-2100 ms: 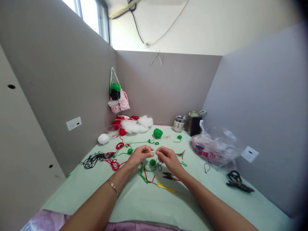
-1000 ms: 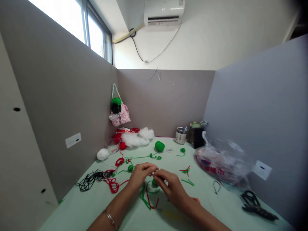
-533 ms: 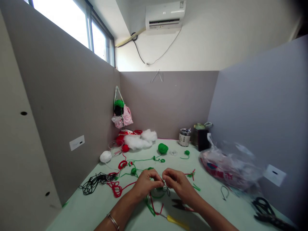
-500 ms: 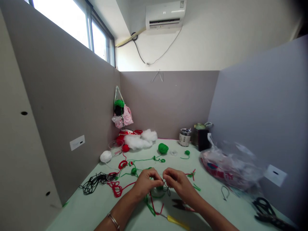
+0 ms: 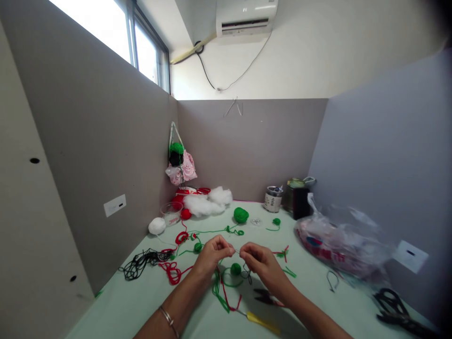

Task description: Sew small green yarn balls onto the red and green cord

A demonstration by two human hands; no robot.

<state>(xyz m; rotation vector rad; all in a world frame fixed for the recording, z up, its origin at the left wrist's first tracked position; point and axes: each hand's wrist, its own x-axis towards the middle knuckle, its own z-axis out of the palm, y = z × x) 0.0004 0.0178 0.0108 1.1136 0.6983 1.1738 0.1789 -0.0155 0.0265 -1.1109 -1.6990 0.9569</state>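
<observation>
My left hand point(image 5: 214, 254) and my right hand point(image 5: 257, 256) are raised over the middle of the table, fingertips pinched and a small gap apart. A thin pale strand point(image 5: 237, 251) spans that gap, one end in each pinch; its exact kind is too fine to tell. Under my right fingers is a loop of dark yarn point(image 5: 246, 275). A small green crocheted ball point(image 5: 235, 269) lies below the hands with green yarn around it. Nearer me are a red strand point(image 5: 225, 295), a yellow-handled crochet hook point(image 5: 261, 323) and small snips point(image 5: 265, 297), partly behind my right forearm.
Black yarn point(image 5: 141, 264), red yarn point(image 5: 172, 273) and a white yarn ball point(image 5: 157, 226) lie left. White stuffing point(image 5: 203, 205), a green yarn ball point(image 5: 241, 215) and a can point(image 5: 273, 199) stand at the back. A plastic bag point(image 5: 332, 245) and black scissors point(image 5: 391, 303) are right.
My hands have risen slightly and drawn a little apart, so the pale strand and the green ball below show more clearly. The view has shifted slightly.
</observation>
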